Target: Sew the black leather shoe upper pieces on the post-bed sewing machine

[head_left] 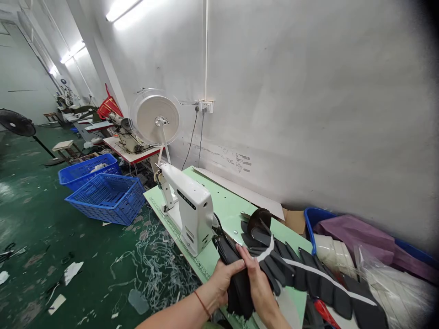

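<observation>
Clasping a stack of black fabric pieces (238,294), the left hand (222,276) and right hand (258,279) hold it over the green tabletop (224,208) beside the white sewing machine (195,212), long axis running from machine toward wearer.

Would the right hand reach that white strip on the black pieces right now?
Probably yes: the white strip curves close beside the right hand, with nothing clearly between them. That hand touches the black stack, though, so it may need to leave it.
</observation>
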Motion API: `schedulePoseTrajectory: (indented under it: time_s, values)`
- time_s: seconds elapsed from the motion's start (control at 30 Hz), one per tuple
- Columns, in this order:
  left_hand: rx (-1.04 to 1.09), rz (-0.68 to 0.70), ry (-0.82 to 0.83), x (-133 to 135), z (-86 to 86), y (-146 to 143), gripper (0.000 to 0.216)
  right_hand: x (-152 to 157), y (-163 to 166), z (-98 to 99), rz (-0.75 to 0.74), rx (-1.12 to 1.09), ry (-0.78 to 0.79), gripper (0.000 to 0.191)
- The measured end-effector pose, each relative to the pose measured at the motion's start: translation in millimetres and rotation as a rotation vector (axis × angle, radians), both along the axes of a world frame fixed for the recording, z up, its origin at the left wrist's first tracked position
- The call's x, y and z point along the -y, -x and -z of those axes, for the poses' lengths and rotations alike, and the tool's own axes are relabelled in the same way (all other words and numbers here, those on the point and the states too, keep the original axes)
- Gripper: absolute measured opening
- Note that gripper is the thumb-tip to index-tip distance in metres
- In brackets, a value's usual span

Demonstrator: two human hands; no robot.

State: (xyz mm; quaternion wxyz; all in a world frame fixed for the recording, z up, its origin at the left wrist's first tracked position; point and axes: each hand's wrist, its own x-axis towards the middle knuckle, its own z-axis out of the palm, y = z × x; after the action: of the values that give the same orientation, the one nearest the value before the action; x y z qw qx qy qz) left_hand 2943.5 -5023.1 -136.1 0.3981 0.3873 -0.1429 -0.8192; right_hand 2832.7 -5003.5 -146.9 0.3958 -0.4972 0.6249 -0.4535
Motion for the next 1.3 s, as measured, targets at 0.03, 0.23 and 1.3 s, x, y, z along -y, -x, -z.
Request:
schedulePoseTrajectory:
  time_s: [0.03, 0.23, 1.3]
  values:
    - [-0.005, -0.004, -0.009, 1, -0.3, 1, 0.058, 1, 2, 0.4, 0.015, -0.015, -0.006, 0.069]
    - [0.025, -0.024, 0.019, 6, -9.8, 14, 0.051, 26, 38, 16.1, 0.216, -0.063, -0.072, 0.066]
    - [0.021, 0.163, 0.144, 100, -100.4, 61, 0.015, 74, 51, -103.8, 0.194, 0.029, 0.184, 0.069]
